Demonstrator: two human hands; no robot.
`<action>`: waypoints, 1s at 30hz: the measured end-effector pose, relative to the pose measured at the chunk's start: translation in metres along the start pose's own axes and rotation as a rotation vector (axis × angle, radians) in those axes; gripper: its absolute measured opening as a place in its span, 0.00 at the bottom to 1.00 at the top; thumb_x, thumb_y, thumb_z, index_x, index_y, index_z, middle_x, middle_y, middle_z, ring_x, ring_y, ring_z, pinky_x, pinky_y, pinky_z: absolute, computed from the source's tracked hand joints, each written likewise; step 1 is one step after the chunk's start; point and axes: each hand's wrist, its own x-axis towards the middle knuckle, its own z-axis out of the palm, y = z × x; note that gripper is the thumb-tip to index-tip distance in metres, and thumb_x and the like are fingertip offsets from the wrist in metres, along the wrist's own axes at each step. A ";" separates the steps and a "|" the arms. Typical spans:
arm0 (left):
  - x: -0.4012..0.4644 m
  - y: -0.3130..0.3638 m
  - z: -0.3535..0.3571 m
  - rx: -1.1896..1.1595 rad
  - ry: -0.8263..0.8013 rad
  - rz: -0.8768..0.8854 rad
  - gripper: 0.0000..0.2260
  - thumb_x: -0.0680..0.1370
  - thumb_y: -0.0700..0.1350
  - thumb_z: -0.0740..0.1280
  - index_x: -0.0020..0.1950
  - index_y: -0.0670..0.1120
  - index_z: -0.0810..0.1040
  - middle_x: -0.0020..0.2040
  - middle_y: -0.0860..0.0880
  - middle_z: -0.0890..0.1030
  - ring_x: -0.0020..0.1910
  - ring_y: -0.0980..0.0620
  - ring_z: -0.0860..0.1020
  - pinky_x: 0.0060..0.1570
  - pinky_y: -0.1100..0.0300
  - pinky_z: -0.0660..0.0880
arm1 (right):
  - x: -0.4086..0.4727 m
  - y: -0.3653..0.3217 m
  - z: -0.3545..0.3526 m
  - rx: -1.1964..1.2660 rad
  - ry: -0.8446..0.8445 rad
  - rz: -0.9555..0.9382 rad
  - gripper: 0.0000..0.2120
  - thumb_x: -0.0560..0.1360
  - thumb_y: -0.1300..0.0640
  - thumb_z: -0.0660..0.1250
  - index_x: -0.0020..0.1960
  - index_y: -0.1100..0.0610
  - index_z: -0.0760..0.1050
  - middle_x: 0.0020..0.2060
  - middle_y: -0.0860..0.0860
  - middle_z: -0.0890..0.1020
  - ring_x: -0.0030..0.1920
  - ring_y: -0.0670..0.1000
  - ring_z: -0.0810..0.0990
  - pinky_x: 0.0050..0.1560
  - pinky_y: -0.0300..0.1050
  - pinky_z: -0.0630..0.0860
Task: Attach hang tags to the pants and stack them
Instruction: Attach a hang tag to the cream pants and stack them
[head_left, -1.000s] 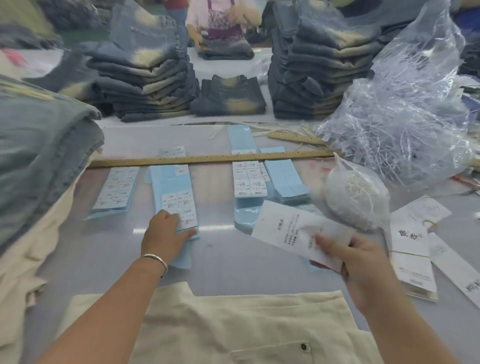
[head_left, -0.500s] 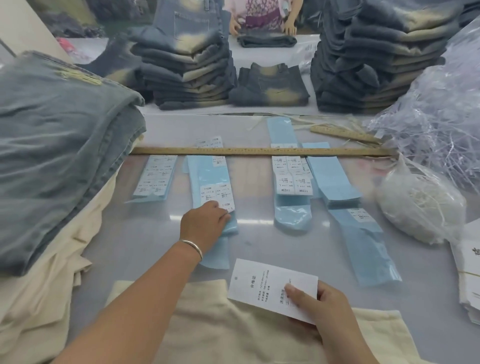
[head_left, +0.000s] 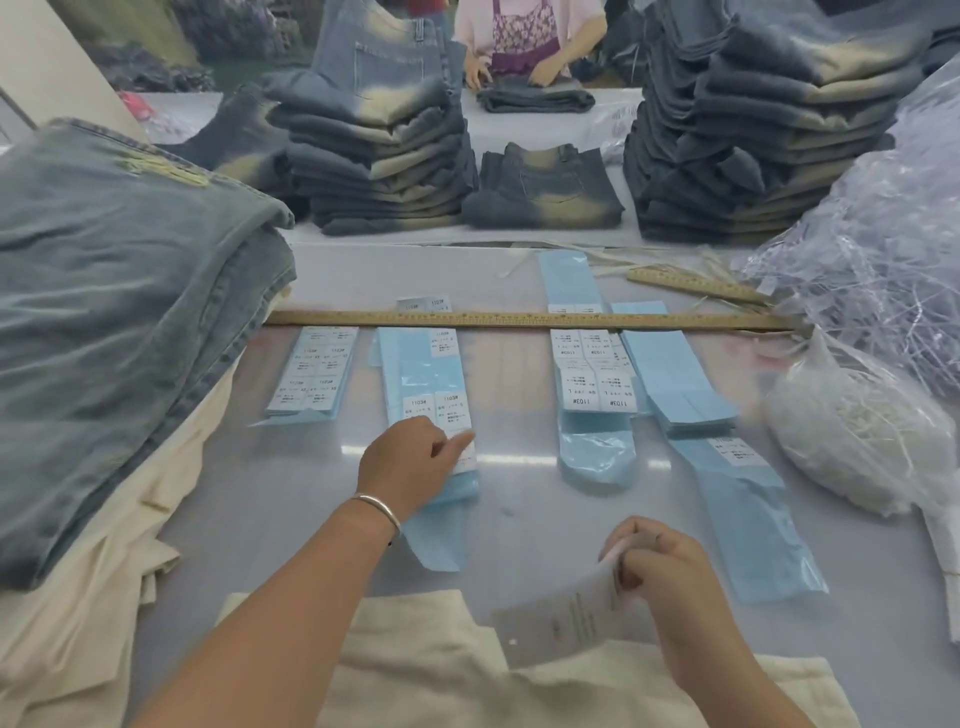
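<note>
A long wooden ruler lies across the grey table. A shorter wooden ruler lies tilted just beyond its right end. A clear bag of plastic fasteners sits at the right end. A person in a patterned apron stands far beyond.

L hand fingers on sticker strip, R hand pinching hang tag over cream pants on worktop; ruler behind.
</note>
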 end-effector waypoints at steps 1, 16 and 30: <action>0.006 -0.003 -0.002 -0.052 0.012 -0.027 0.22 0.80 0.56 0.61 0.33 0.42 0.74 0.38 0.49 0.77 0.38 0.48 0.77 0.36 0.55 0.73 | 0.006 -0.007 0.005 0.014 0.004 -0.004 0.06 0.59 0.67 0.59 0.27 0.61 0.72 0.25 0.56 0.67 0.27 0.51 0.64 0.26 0.38 0.60; 0.051 -0.027 -0.016 -0.040 -0.165 -0.052 0.21 0.70 0.50 0.77 0.59 0.47 0.75 0.54 0.50 0.73 0.54 0.51 0.74 0.52 0.61 0.70 | 0.029 -0.002 0.049 -0.303 -0.109 -0.103 0.23 0.74 0.46 0.69 0.25 0.59 0.76 0.20 0.51 0.71 0.23 0.46 0.68 0.34 0.40 0.69; -0.007 -0.029 -0.007 -0.262 -0.152 -0.031 0.08 0.77 0.37 0.67 0.46 0.50 0.78 0.48 0.56 0.73 0.43 0.60 0.73 0.41 0.76 0.68 | 0.031 0.009 0.042 -0.330 -0.075 -0.116 0.15 0.75 0.48 0.69 0.33 0.54 0.78 0.21 0.45 0.73 0.26 0.44 0.71 0.36 0.42 0.68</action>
